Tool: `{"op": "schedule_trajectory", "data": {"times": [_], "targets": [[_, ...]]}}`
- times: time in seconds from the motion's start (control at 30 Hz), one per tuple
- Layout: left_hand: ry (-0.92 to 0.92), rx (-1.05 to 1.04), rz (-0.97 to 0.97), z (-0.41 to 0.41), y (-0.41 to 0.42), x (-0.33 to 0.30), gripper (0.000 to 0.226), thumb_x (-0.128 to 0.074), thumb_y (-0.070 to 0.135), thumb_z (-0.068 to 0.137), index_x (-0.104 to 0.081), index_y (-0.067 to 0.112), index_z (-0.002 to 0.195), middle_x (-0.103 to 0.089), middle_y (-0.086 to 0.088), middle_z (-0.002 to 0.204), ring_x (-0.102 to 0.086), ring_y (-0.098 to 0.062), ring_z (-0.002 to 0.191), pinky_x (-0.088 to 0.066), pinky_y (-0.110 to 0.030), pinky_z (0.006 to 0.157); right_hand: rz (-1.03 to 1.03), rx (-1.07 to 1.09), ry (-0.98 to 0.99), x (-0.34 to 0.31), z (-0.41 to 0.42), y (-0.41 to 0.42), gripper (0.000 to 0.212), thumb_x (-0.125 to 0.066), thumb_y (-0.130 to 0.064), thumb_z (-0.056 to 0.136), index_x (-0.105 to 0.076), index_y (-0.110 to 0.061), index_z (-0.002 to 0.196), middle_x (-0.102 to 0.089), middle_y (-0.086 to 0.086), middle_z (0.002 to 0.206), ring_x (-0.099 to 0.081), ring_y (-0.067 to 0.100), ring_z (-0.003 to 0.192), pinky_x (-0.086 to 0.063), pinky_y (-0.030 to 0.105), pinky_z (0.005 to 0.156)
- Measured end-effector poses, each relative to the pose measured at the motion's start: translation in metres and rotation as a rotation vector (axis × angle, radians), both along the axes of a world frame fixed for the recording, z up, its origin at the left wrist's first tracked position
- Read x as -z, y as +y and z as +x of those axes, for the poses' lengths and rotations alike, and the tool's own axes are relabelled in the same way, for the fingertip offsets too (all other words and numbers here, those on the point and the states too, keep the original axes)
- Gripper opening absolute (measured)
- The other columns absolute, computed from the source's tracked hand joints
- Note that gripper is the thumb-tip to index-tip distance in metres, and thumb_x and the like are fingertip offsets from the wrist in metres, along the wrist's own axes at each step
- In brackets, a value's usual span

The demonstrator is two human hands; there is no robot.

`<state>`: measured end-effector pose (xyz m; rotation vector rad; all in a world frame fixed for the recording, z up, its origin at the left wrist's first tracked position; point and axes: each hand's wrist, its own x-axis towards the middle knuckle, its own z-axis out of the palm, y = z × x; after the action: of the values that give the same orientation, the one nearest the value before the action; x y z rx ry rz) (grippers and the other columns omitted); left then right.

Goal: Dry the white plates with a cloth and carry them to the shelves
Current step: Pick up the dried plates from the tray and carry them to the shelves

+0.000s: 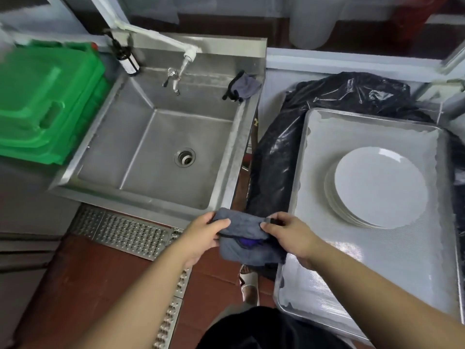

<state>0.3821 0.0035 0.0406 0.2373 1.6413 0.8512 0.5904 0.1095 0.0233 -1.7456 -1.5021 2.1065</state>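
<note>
A stack of white plates (380, 187) sits in a large metal tray (324, 137) on the right. I hold a grey cloth (245, 238) with both hands in front of the sink's near right corner, left of the tray. My left hand (203, 235) pinches the cloth's left edge. My right hand (289, 235) grips its right edge, close to the tray's near left rim. The cloth hangs folded between the hands, with a purple patch showing in a fold.
A steel sink (161, 144) with a tap (181, 71) lies ahead. A second grey cloth (242, 86) rests on its back right rim. Green bins (47, 102) stand at left, a black bag (276, 152) beside the tray, a floor drain grate (125, 233) below.
</note>
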Motion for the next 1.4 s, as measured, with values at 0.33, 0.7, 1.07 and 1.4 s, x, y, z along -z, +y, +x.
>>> {"op": "schedule_trajectory", "data": {"times": [0.33, 0.7, 1.07, 1.4], "targets": [[0.143, -0.108, -0.136, -0.068, -0.002, 0.058, 0.027, -0.067, 0.011, 0.101, -0.064, 0.017, 0.128, -0.076, -0.009, 0.119, -0.074, -0.028, 0.099, -0.062, -0.047, 0.087, 0.183, -0.064, -0.196, 0.046, -0.098, -0.025, 0.032, -0.068, -0.021, 0.099, -0.063, -0.015, 0.13, -0.07, 0.011, 0.121, -0.066, 0.031, 0.115, -0.054, 0.042, 0.102], [0.428, 0.168, -0.196, -0.095, -0.001, 0.083, 0.057, -0.07, 0.005, 0.083, -0.062, 0.028, 0.135, -0.075, -0.004, 0.113, -0.07, -0.027, 0.101, -0.061, -0.039, 0.088, -0.081, -0.01, -0.226, 0.07, -0.113, -0.025, 0.057, -0.052, -0.004, 0.099, -0.044, -0.016, 0.154, -0.063, 0.018, 0.139, -0.062, 0.037, 0.123, -0.051, 0.042, 0.1], [0.767, 0.374, -0.099, -0.057, 0.009, 0.052, 0.057, -0.058, 0.014, 0.087, -0.06, 0.021, 0.143, -0.062, -0.01, 0.137, -0.063, -0.034, 0.116, -0.057, -0.043, 0.094, -0.187, 0.26, -0.05, 0.038, -0.066, -0.017, 0.039, -0.053, -0.002, 0.104, -0.05, -0.017, 0.139, -0.066, 0.014, 0.094, -0.06, 0.03, 0.083, -0.058, 0.053, 0.097], [0.701, 0.505, 0.017, 0.032, 0.036, 0.042, 0.057, -0.064, 0.028, 0.096, -0.051, 0.031, 0.151, -0.056, 0.002, 0.148, -0.065, -0.005, 0.089, -0.051, -0.025, 0.07, -0.099, 0.343, -0.02, -0.016, 0.071, -0.009, 0.011, -0.06, -0.008, 0.102, -0.063, -0.006, 0.113, -0.073, 0.019, 0.102, -0.071, 0.032, 0.084, -0.059, 0.038, 0.075]]}}
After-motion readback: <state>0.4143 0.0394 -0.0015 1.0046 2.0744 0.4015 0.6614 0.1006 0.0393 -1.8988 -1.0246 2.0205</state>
